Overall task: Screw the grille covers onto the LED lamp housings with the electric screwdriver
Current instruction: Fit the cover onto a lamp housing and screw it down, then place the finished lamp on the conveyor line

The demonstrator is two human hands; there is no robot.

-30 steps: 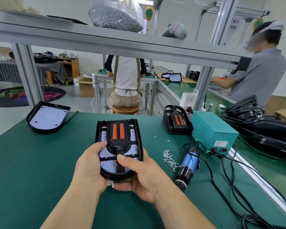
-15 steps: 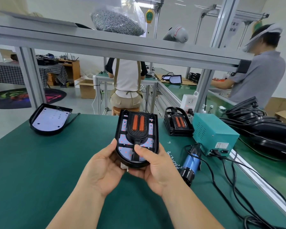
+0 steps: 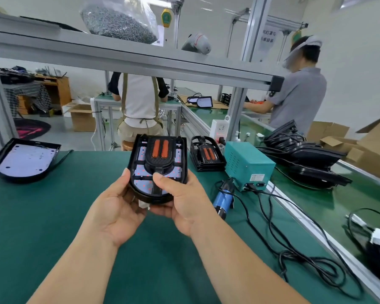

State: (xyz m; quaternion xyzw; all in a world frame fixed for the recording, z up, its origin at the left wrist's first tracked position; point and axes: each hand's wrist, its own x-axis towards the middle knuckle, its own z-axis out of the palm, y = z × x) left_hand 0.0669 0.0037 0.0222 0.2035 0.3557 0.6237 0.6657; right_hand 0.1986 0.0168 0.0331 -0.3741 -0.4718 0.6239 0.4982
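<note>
Black D-shaped plastic lamp housing [image 3: 140, 172] gripped by left hand [image 3: 116, 207], right hand [image 3: 182, 202]; orange-barred grille cover [image 3: 160, 159] may be dislodged by tilt toward 12 o'clock.

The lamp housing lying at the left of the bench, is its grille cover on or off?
Off: that housing shows its bare white board, no black grille across it, unlike the held lamp.

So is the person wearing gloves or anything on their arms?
No. The left hand and right hand are bare: no gloves, rings, watch or bracelet. Both forearms are bare too, no sleeve in view. The thumbnails look short and unpainted.
</note>
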